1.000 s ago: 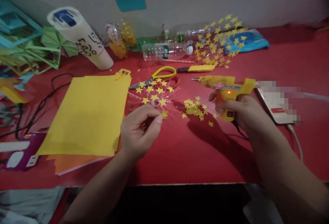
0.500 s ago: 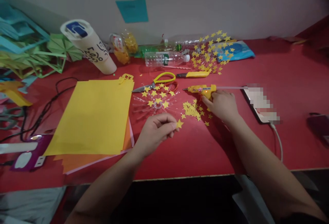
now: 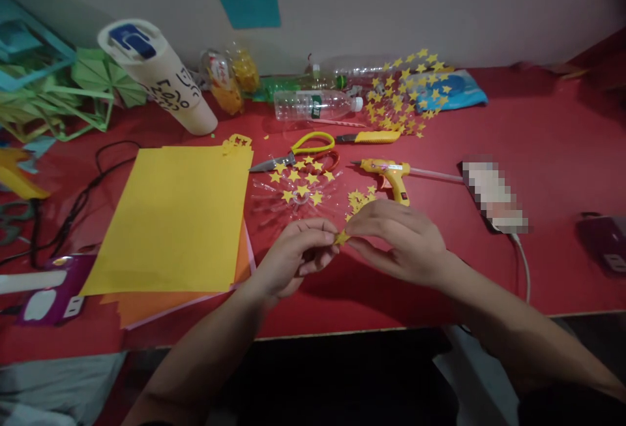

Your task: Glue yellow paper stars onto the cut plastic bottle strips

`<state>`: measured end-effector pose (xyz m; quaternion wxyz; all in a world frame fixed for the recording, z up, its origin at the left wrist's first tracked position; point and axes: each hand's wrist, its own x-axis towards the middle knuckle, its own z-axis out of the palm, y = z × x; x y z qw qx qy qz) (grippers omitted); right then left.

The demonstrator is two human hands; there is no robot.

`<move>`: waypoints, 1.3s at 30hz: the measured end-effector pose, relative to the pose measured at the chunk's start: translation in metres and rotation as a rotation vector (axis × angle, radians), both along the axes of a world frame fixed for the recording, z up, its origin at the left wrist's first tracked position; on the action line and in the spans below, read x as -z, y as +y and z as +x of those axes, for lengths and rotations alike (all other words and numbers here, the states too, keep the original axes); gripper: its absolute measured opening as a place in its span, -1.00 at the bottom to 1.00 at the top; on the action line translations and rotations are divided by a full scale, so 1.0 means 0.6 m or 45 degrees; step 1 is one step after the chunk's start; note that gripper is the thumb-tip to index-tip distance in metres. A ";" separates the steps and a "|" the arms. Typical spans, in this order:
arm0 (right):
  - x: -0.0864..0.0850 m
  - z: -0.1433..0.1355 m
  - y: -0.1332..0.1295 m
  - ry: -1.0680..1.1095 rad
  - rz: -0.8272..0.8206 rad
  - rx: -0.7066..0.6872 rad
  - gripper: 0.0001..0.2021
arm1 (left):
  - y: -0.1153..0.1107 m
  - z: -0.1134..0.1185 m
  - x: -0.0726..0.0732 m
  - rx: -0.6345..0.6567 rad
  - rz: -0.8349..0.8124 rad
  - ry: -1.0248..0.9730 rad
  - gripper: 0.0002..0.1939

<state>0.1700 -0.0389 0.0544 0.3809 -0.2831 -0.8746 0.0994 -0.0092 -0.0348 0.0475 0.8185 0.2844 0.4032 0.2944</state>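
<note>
My left hand [image 3: 304,251] pinches a small yellow paper star [image 3: 342,238] between thumb and forefinger. From the other side my right hand [image 3: 398,238] meets the star, its fingertips and thumb closed about the right edge. A pile of loose yellow stars [image 3: 359,200] lies just behind, partly covered by my right hand. Behind my left hand, a cut clear plastic piece with splayed strips [image 3: 300,198] carries several stars. The yellow glue gun [image 3: 397,181] lies on its side beyond my right hand, a clear glue stick [image 3: 435,175] protruding from its back.
Yellow-handled scissors [image 3: 293,160] and a yellow cutter [image 3: 376,137] lie farther back. Yellow sheets [image 3: 176,217] cover the left side. A white tumbler [image 3: 166,80], clear bottle [image 3: 313,106] and star-covered plastic piece [image 3: 401,96] stand or lie near the wall. A phone [image 3: 493,194] is at right.
My right hand has let go of the glue gun and come left and nearer to the star. The glue gun now lies on the table. My left hand still holds the star.
</note>
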 end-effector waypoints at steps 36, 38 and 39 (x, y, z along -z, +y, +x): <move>0.032 0.021 0.102 -0.227 -0.033 -0.079 -0.82 | 0.039 0.007 0.047 -0.369 2.017 1.696 -0.77; 0.037 0.021 0.103 -0.220 -0.033 -0.086 -0.81 | 0.039 0.007 0.048 -0.383 2.020 1.684 -0.78; 0.038 0.021 0.103 -0.219 -0.034 -0.087 -0.81 | 0.040 0.007 0.049 -0.387 2.031 1.671 -0.77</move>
